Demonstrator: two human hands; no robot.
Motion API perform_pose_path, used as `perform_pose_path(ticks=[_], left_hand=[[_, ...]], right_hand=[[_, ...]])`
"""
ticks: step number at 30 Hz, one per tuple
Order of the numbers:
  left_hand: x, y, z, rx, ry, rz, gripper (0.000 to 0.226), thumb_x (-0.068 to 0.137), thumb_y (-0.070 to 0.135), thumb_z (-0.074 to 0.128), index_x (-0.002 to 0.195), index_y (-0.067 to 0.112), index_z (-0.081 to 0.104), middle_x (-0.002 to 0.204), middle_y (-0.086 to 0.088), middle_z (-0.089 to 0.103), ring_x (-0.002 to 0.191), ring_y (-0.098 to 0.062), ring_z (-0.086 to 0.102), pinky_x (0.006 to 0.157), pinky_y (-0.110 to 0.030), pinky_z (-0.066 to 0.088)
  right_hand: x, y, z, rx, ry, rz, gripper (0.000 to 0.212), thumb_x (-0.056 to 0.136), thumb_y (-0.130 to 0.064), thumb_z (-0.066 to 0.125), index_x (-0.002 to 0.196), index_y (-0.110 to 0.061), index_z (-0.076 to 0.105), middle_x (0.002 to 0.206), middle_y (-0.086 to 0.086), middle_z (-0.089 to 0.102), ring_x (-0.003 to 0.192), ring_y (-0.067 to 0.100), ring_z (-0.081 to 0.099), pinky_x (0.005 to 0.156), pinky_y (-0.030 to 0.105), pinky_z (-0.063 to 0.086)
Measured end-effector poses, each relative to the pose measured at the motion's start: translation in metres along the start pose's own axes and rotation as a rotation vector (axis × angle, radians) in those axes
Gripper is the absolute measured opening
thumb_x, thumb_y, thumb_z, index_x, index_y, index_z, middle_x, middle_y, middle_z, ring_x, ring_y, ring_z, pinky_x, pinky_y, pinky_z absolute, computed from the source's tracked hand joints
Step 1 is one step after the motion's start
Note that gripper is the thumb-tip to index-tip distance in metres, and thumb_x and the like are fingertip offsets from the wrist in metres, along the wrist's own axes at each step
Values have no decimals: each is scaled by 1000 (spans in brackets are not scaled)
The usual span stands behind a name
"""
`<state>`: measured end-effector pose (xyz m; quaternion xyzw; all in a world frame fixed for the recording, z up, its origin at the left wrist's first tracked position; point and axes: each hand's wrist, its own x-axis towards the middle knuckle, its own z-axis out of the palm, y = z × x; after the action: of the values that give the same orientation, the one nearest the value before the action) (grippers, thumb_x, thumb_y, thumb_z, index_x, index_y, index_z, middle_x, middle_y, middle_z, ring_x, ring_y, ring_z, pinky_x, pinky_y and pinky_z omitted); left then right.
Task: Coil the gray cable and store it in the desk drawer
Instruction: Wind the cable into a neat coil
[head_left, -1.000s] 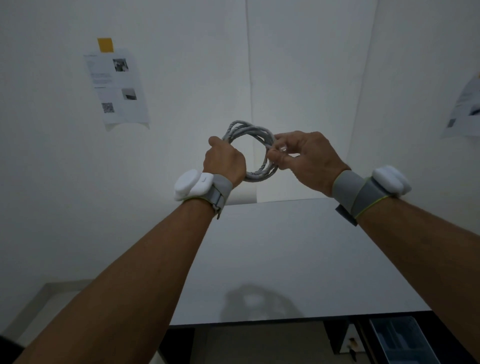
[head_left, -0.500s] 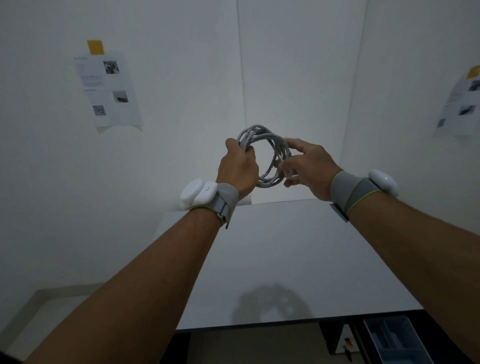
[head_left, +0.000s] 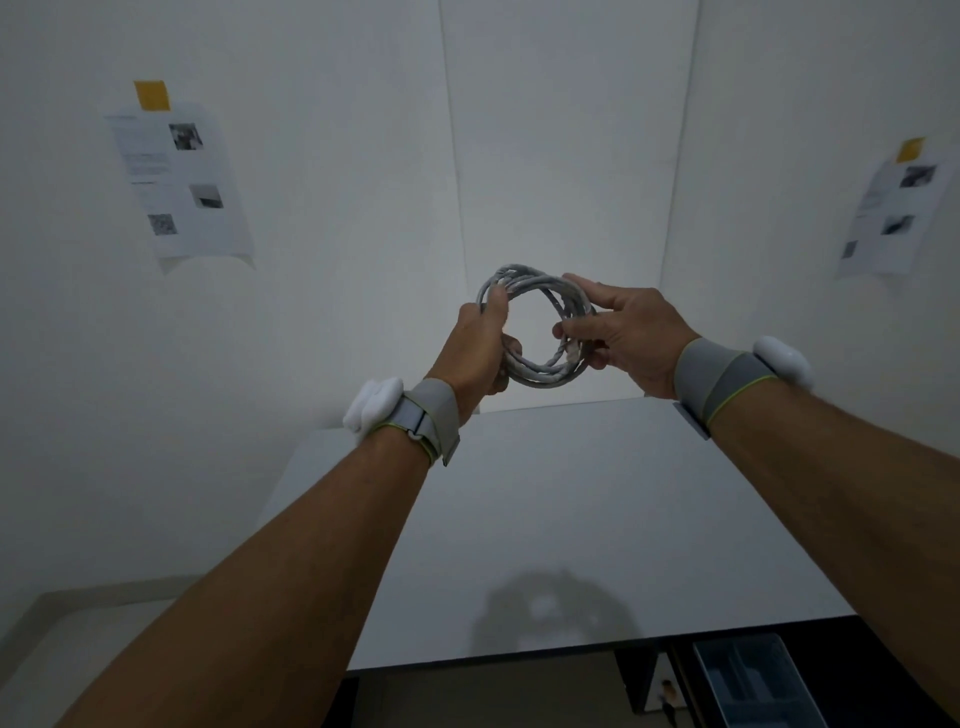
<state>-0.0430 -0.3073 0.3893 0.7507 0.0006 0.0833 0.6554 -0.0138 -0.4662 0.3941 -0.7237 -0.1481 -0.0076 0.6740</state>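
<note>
The gray cable (head_left: 540, 283) is wound into a round coil of several loops, held up in the air above the far part of the white desk (head_left: 597, 519). My left hand (head_left: 480, 345) grips the coil's left side with fingers wrapped around the loops. My right hand (head_left: 626, 332) pinches the right side, thumb and fingertips on the strands near a pale connector end. An open drawer (head_left: 748, 680) with a clear tray inside shows under the desk's front right edge.
White walls enclose the desk on the far side and the right. Printed sheets hang on the left wall (head_left: 182, 182) and the right wall (head_left: 891, 208). A dark desk leg and the floor show below the front edge.
Both hands and the coil have shifted slightly right and lower in view. My right hand has regripped from loose fingers to a pinch on the coil's right side.
</note>
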Motion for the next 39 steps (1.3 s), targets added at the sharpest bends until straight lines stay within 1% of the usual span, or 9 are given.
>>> perform_pose_path(ticks=[3,7,13,18,22,27,30,35,39], left_hand=[[3,1,9,-76,-52,-40,37,96,46,34,98,11,46,69,-7,53,54,-18,45,44,-20,35],[7,-1,21,43,-120,97,25,97,30,42,96,8,54,70,-10,51,48,-20,43,41,-21,37],[2,0,42,186,-26,235,24,93,24,54,92,2,65,63,-8,57,39,-21,53,43,-23,42],[0,-3,54,331,79,257,20,82,23,69,94,8,74,65,1,63,38,0,48,57,-21,42],[-11,1,75,444,138,292,21,81,21,68,95,6,73,70,-6,65,52,-13,53,67,-32,54],[-33,5,91,542,126,339,25,85,27,63,102,10,67,76,-4,67,57,-14,59,68,-26,52],[-49,7,98,528,108,327,24,84,26,63,101,9,68,73,-3,66,51,-8,58,59,-17,47],[-79,6,107,443,141,272,26,81,23,68,100,6,72,79,-12,71,56,-17,57,60,-26,49],[-108,5,119,414,155,271,26,81,22,68,102,7,71,86,-12,72,59,-17,58,60,-25,50]], right_hand=[[2,4,-16,-34,5,-27,46,91,-5,55,136,-12,48,87,17,65,59,21,50,48,25,38],[3,10,-42,-43,25,-27,38,98,-12,45,135,-12,49,83,13,65,57,19,51,44,24,37],[-2,15,-69,-67,60,-25,32,97,-17,47,127,-15,58,82,9,67,66,22,56,50,23,42],[-11,21,-86,-36,69,16,27,96,-21,49,116,-13,65,84,10,68,66,18,60,57,26,44],[-26,24,-100,-11,93,34,24,94,-21,52,111,-12,66,86,10,69,66,19,61,58,25,45],[-45,23,-114,-10,132,58,26,94,-18,52,110,-3,65,91,15,69,68,22,61,56,25,46],[-63,19,-120,-25,148,69,25,94,-17,51,108,-2,66,93,17,69,69,22,62,57,27,48],[-100,14,-123,-34,176,91,23,92,-13,51,102,0,67,89,17,68,75,28,62,72,39,54],[-131,12,-131,-57,191,74,20,91,-13,54,100,-2,68,92,20,64,79,28,60,65,34,55]])
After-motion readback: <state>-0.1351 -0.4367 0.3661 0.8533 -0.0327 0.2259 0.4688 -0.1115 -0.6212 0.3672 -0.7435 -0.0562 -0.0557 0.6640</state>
